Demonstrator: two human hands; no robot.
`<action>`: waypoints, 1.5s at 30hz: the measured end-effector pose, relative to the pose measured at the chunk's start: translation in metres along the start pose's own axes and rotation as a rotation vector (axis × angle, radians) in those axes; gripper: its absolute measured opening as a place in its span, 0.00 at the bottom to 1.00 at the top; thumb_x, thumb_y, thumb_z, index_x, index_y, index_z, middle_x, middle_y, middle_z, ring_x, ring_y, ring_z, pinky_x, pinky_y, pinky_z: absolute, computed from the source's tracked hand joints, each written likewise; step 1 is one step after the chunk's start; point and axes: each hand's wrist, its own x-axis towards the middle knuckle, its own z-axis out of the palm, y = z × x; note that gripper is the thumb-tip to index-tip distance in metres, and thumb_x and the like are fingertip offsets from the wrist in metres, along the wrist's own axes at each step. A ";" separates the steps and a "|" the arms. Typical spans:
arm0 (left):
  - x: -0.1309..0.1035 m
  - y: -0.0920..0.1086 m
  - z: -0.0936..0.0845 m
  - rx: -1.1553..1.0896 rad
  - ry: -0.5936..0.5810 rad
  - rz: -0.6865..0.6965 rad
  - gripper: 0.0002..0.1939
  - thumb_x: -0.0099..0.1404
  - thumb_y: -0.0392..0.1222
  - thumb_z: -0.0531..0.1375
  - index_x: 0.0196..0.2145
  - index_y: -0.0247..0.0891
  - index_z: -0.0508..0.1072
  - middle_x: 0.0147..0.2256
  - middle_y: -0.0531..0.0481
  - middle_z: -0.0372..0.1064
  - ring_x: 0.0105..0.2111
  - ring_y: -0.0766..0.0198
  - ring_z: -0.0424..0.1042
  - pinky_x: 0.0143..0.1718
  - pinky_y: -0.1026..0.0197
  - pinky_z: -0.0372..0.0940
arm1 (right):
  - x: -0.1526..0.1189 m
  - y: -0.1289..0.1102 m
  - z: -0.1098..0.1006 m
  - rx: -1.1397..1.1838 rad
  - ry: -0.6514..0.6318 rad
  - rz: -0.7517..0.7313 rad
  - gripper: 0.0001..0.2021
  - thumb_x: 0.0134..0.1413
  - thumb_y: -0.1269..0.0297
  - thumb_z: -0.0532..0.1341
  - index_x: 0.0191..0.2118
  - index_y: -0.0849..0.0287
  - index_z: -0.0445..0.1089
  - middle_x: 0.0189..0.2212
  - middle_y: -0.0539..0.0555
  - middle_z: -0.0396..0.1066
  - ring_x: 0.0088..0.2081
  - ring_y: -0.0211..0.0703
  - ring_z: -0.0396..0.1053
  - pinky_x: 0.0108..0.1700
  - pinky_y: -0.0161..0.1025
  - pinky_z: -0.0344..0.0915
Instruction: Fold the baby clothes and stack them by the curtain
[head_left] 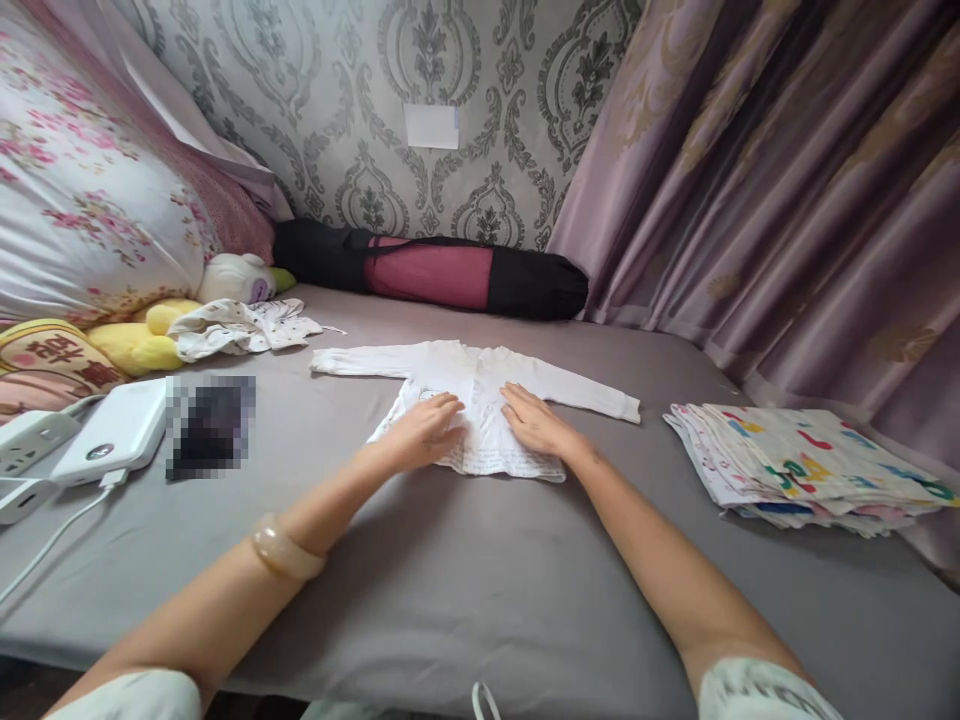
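Note:
A small white long-sleeved shirt (484,440) lies spread on the grey sheet (450,580), its sleeves stretched out to both sides. My left hand (426,432) rests on the left half of its front, fingers extended and pointing inward. On the right half lies my right hand (534,422), flat with its fingers spread. Neither hand grips the fabric. Printed lines run along the shirt's lower hem.
Folded patterned cloths (817,460) are stacked at right. A black and red long bag (427,272) lies against the wall. At left are a white power bank (116,425), a power strip (34,440), a crumpled spotted cloth (240,328) and yellow plush (139,342).

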 end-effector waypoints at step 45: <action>-0.010 -0.001 0.027 -0.021 0.158 -0.042 0.15 0.68 0.37 0.47 0.48 0.36 0.68 0.41 0.41 0.73 0.43 0.55 0.71 0.46 0.55 0.64 | -0.078 -0.064 0.009 0.186 -0.013 -0.302 0.15 0.65 0.62 0.51 0.50 0.53 0.71 0.49 0.54 0.73 0.51 0.45 0.68 0.53 0.42 0.61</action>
